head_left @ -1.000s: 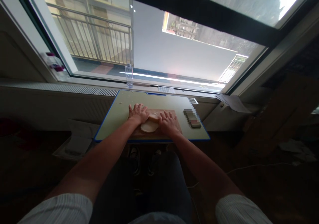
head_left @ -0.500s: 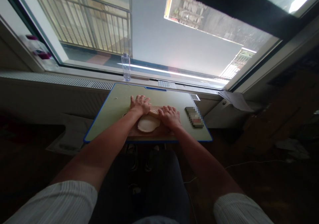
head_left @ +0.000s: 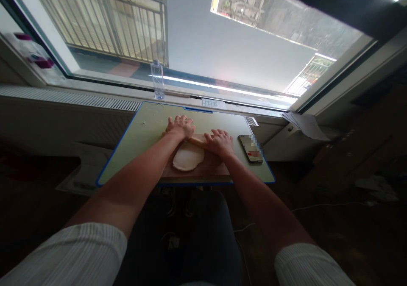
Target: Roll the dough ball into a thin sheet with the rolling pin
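A flat round of dough (head_left: 188, 157) lies on a wooden board (head_left: 213, 167) at the near side of a small table. Across the dough's far edge rests a rolling pin (head_left: 197, 142), its light wood showing only between my hands. My left hand (head_left: 180, 127) presses palm-down over the pin's left part, fingers stretched forward and spread. On its right part lies my right hand (head_left: 220, 141), likewise flat with fingers extended. Both palms hide the pin's ends.
The greenish tabletop (head_left: 133, 150) has a blue rim. A phone (head_left: 251, 148) lies at its right. A clear bottle (head_left: 157, 80) stands on the windowsill behind, and a bottle with purple bands (head_left: 34, 53) is at far left. Papers (head_left: 300, 123) hang over a white box at right.
The rolling pin sits nearer the dough's far edge, and more of the dough shows. My hands have moved slightly apart, still flat over the pin. The view has shifted a little.
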Demonstrator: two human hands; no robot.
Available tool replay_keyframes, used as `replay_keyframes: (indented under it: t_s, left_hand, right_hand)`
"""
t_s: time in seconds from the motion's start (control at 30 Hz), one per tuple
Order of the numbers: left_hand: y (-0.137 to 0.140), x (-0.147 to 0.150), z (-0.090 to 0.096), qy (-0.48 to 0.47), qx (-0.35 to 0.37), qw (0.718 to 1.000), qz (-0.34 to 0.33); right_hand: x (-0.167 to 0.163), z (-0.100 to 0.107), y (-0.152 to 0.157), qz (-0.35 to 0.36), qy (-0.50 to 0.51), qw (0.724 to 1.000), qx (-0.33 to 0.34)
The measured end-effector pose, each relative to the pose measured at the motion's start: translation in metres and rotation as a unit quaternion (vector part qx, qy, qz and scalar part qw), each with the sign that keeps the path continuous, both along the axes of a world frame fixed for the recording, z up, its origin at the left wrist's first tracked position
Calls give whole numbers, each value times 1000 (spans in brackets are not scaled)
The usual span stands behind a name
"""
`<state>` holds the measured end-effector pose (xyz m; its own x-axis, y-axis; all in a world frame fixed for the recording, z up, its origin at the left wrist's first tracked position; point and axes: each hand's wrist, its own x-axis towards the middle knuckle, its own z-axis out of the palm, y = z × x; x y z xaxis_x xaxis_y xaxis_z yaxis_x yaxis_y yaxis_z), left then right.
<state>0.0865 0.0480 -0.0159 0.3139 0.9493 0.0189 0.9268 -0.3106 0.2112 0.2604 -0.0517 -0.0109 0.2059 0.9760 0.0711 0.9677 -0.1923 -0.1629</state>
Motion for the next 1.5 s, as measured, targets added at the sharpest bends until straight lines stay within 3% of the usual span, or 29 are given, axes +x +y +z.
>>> replay_keyframes:
  t_s: [0.4, 0.6, 0.97, 1.2, 1.5]
  left_hand:
    - [-9, -3, -1, -28, 16, 999, 1]
    - [-29, -15, -10, -14, 40, 999, 14]
    - [-76, -38, -6, -1, 52, 998, 22]
    - [-75, -39, -9, 4, 52, 998, 32]
    - [-50, -25, -9, -1, 43, 998, 39]
  right_hand:
    - [1, -2, -2, 12, -8, 1000, -4]
    - [-13, 0, -24, 8, -11, 1000, 1]
    - [-33, -6, -56, 2, -16, 1000, 27]
    - [-34, -3, -57, 15, -29, 999, 36]
    - [-19, 0, -24, -6, 1, 1000, 4]
